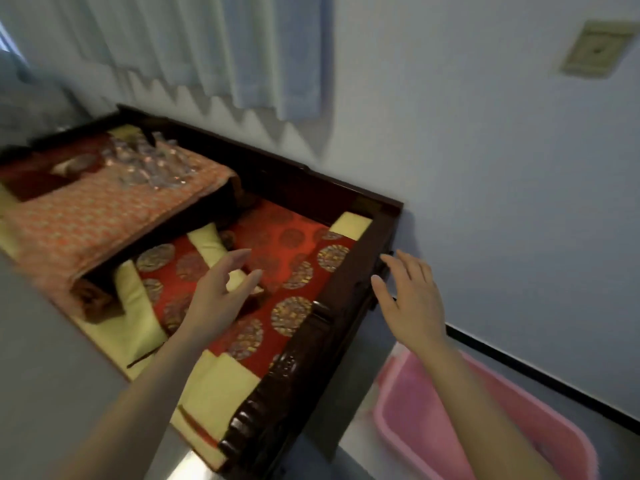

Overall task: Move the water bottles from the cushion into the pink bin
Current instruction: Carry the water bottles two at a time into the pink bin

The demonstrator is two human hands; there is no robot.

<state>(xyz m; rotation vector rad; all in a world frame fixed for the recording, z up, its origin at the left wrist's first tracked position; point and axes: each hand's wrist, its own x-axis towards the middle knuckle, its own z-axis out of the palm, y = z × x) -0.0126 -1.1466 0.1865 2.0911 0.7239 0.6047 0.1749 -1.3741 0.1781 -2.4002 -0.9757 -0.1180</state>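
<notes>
Several clear water bottles (152, 161) lie blurred in a cluster at the far left, on an orange patterned cloth (86, 216) that covers a low raised table. In front of it lies a red cushion (277, 258) with gold medallions and yellow trim, inside a dark wooden frame (332, 306). My left hand (221, 292) hovers open over the red cushion, fingers spread, holding nothing. My right hand (412, 296) is open too, just past the frame's right edge. The pink bin (519, 424) sits on the floor at the lower right, partly behind my right forearm.
A pale wall with a dark skirting line runs along the right. A light curtain (214, 50) hangs at the back. A dark red object (31, 181) rests on the cloth at the far left. Grey floor (45, 358) fills the lower left.
</notes>
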